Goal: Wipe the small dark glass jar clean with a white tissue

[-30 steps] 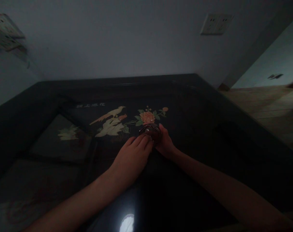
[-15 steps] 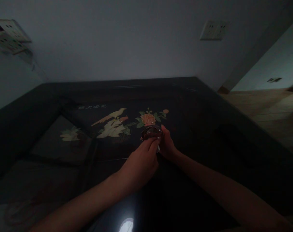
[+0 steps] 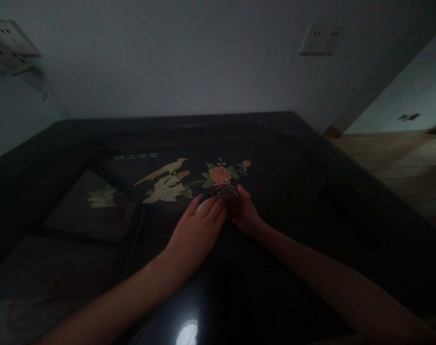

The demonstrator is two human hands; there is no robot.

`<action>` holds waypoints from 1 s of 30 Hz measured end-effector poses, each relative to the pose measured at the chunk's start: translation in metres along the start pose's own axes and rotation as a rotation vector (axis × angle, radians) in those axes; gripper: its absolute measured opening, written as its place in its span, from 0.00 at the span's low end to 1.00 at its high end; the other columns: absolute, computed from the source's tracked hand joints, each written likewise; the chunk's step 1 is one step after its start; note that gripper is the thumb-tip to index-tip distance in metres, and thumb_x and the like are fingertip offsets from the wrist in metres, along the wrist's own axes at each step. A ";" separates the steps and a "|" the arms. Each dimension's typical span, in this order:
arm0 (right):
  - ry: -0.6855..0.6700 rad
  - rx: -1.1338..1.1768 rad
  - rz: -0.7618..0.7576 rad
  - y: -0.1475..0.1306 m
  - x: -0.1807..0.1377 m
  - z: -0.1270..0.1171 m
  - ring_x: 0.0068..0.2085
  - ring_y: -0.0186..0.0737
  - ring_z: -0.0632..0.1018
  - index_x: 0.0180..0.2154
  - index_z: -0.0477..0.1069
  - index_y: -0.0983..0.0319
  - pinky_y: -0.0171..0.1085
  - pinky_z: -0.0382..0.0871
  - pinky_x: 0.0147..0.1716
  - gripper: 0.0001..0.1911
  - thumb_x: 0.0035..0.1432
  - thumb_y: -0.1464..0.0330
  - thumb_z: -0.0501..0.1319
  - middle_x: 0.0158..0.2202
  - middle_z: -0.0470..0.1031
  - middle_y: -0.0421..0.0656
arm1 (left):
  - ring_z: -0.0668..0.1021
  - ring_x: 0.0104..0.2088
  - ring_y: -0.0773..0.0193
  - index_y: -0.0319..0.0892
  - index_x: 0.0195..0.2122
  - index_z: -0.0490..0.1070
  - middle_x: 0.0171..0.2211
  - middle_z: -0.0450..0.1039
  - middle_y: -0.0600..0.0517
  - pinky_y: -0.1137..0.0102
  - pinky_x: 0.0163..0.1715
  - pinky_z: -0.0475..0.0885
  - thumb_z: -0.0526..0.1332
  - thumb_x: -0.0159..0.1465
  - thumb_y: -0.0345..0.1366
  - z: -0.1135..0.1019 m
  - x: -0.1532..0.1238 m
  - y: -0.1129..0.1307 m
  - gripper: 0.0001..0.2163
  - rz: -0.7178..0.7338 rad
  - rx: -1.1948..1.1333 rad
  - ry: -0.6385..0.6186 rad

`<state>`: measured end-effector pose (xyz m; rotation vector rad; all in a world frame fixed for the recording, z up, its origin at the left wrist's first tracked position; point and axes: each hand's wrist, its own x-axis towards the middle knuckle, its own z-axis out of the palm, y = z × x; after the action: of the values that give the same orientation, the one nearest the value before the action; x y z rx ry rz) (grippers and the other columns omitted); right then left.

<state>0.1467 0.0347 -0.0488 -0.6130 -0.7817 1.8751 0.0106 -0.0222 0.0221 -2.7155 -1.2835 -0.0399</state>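
A dark glossy table [image 3: 293, 158] carries an inlaid picture of pale birds [image 3: 165, 182] and an orange flower [image 3: 219, 175]. My right hand [image 3: 244, 213] grips a small dark rounded object [image 3: 227, 194], too dim to name, just below the flower. My left hand [image 3: 194, 235] lies flat on the table beside it, fingers together, pressing on a small pale thing [image 3: 201, 206] that shows at the fingertips. The left fingertips touch the dark object's side.
A pale wall rises behind the table with a socket plate [image 3: 322, 37] at upper right and more sockets [image 3: 9, 48] at upper left. Wooden floor [image 3: 401, 158] lies beyond the table's right edge. A lamp reflection [image 3: 188, 331] glints near the front edge.
Half a second ago my left hand was raised with fingers pinched at the dark object; now it lies flat on the table again over a pale thing. The right hand has kept its grip.
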 end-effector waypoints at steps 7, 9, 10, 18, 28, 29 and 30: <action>0.000 0.008 0.018 -0.004 -0.005 0.006 0.40 0.44 0.78 0.39 0.72 0.60 0.39 0.71 0.36 0.22 0.52 0.50 0.56 0.33 0.79 0.43 | 0.69 0.55 0.52 0.33 0.55 0.63 0.54 0.68 0.42 0.59 0.53 0.69 0.53 0.61 0.25 -0.003 0.001 0.005 0.20 0.013 -0.177 -0.107; -0.023 -0.014 0.029 -0.006 -0.006 0.006 0.40 0.44 0.78 0.40 0.72 0.60 0.39 0.71 0.36 0.23 0.51 0.50 0.57 0.33 0.79 0.43 | 0.68 0.57 0.52 0.31 0.56 0.62 0.55 0.67 0.41 0.60 0.57 0.66 0.54 0.60 0.25 -0.004 0.000 0.006 0.21 0.022 -0.263 -0.093; -0.030 -0.023 0.033 -0.006 -0.007 0.005 0.40 0.44 0.78 0.40 0.72 0.60 0.39 0.71 0.36 0.23 0.51 0.50 0.57 0.33 0.79 0.43 | 0.67 0.58 0.53 0.31 0.56 0.62 0.55 0.66 0.41 0.60 0.59 0.64 0.54 0.60 0.25 -0.005 0.000 0.006 0.21 0.021 -0.320 -0.077; 0.006 -0.004 0.018 -0.008 -0.007 0.006 0.41 0.46 0.78 0.37 0.73 0.60 0.40 0.71 0.37 0.23 0.50 0.49 0.57 0.33 0.79 0.44 | 0.65 0.60 0.62 0.36 0.58 0.58 0.59 0.63 0.43 0.65 0.62 0.59 0.53 0.63 0.29 -0.006 0.004 0.005 0.21 -0.062 -0.806 0.032; 0.005 -0.015 0.024 -0.006 -0.005 0.005 0.40 0.43 0.77 0.39 0.72 0.60 0.39 0.69 0.38 0.23 0.51 0.50 0.55 0.33 0.79 0.43 | 0.72 0.54 0.54 0.34 0.56 0.63 0.53 0.69 0.42 0.59 0.52 0.72 0.52 0.64 0.28 -0.007 0.000 0.007 0.18 -0.036 -0.338 -0.080; 0.006 -0.023 0.022 -0.006 -0.005 0.005 0.39 0.43 0.77 0.39 0.72 0.60 0.38 0.69 0.37 0.23 0.52 0.50 0.55 0.33 0.78 0.42 | 0.73 0.52 0.54 0.35 0.55 0.64 0.52 0.70 0.43 0.59 0.50 0.73 0.52 0.64 0.27 -0.008 0.000 0.007 0.17 -0.047 -0.265 -0.103; 0.005 -0.028 0.021 -0.006 -0.005 0.005 0.39 0.42 0.77 0.40 0.71 0.60 0.37 0.69 0.36 0.22 0.52 0.51 0.55 0.33 0.78 0.42 | 0.74 0.51 0.53 0.36 0.55 0.65 0.51 0.71 0.44 0.58 0.48 0.74 0.51 0.64 0.27 -0.009 -0.001 0.007 0.17 -0.054 -0.200 -0.118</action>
<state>0.1482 0.0306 -0.0408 -0.6455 -0.8029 1.8841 0.0158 -0.0285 0.0297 -2.8880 -1.4588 -0.0149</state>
